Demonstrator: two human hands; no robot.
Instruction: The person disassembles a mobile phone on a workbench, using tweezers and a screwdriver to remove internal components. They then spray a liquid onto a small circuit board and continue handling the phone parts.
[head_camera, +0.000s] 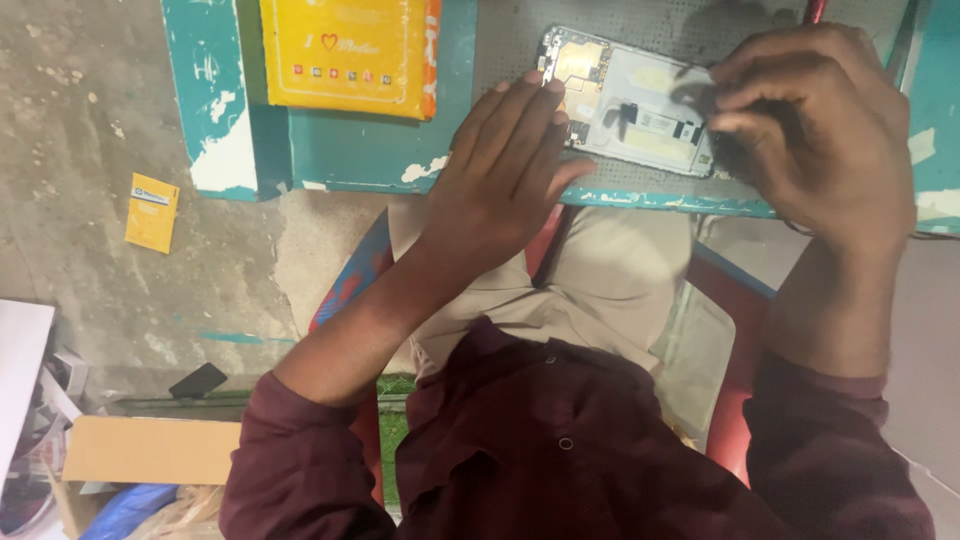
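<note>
An opened phone (628, 100) lies back-side up on a grey mat (640, 25) on the teal table (350, 150), its circuit board and inner parts exposed. My left hand (505, 165) rests flat with fingers together, its fingertips pressing the phone's left edge. My right hand (815, 125) is curled over the phone's right end, fingers pinched together at its edge. Whether those fingers hold a small tool or part is hidden by the hand itself.
A yellow flat box (350, 50) lies on the table to the left. On the concrete floor are a small yellow packet (152, 212), a dark phone-like slab (197, 381) and a cardboard box (150, 450). My lap sits just below the table's chipped front edge.
</note>
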